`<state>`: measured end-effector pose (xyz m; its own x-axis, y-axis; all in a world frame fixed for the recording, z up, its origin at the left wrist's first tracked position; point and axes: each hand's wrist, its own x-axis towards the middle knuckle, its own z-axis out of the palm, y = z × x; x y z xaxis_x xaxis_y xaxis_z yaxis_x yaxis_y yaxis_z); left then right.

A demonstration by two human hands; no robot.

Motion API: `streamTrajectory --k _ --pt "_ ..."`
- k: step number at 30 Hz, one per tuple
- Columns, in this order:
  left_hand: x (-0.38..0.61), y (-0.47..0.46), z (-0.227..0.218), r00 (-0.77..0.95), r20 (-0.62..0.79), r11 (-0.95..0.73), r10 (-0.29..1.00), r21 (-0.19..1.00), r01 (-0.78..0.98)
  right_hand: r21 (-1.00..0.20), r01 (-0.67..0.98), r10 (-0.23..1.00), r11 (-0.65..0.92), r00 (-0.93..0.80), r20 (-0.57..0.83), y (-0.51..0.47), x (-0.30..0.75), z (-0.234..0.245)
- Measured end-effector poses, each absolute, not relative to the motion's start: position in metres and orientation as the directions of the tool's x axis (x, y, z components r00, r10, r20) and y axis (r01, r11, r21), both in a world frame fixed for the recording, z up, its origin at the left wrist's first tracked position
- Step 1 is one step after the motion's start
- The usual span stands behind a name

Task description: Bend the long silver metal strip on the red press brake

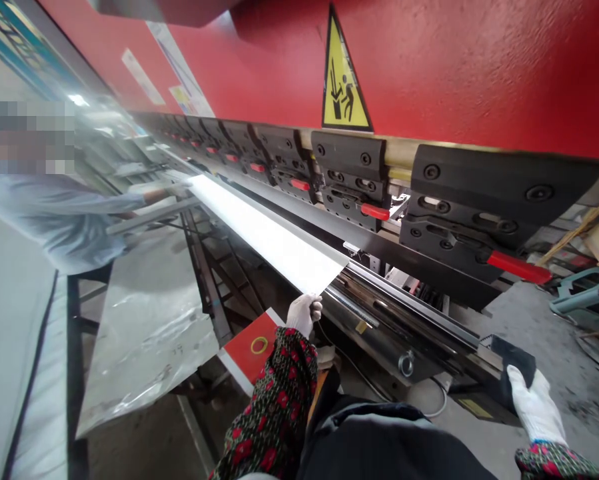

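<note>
White sheet metal [264, 230] stretches in a long strip along the front of the red press brake [429, 67], its far long edge close against the black tooling line, though from here I cannot tell if it touches. The left hand [304, 315], in a white work glove, is closed in a firm pinch on the sheet's near corner, with no gap showing between thumb and fingers. The right hand [536, 407], also gloved, sits low on the right, well apart from the sheet, closed around a black block [514, 360]; I cannot make out what that block is. At the far end of the strip, a co-worker's hand [164, 192], reaching from a pale blue sleeve [64, 227], is on the sheet. Above the strip, black tool clamps [349, 177] with red levers [374, 212] line the machine beneath a yellow triangular warning sign [342, 83]. Clear plastic film [144, 333] lies over a dark steel frame [76, 373] to the left. Below the left hand sits a red-and-white box [249, 350] marked with a yellow ring, just beside the dark red floral sleeve [279, 400].
</note>
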<state>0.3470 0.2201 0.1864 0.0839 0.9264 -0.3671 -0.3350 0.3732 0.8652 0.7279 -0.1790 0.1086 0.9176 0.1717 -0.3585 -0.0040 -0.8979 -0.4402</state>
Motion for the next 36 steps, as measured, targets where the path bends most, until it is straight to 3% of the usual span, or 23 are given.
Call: streamTrajectory --k 11,26,36 --pt "0.344 0.229 0.167 0.092 -0.372 0.380 0.924 0.861 -0.339 -0.463 -0.008 0.177 -0.886 0.918 -0.354 -0.178 0.722 0.105" --pt "0.372 0.235 0.193 0.084 -0.406 0.412 0.910 0.862 -0.294 -0.448 -0.033 0.149 -0.894 0.919 -0.365 -0.177 0.720 0.104" --pt "0.375 0.243 0.180 0.116 -0.415 0.430 0.903 0.857 -0.284 -0.448 -0.060 0.129 -0.892 0.916 -0.381 -0.177 0.719 0.106"
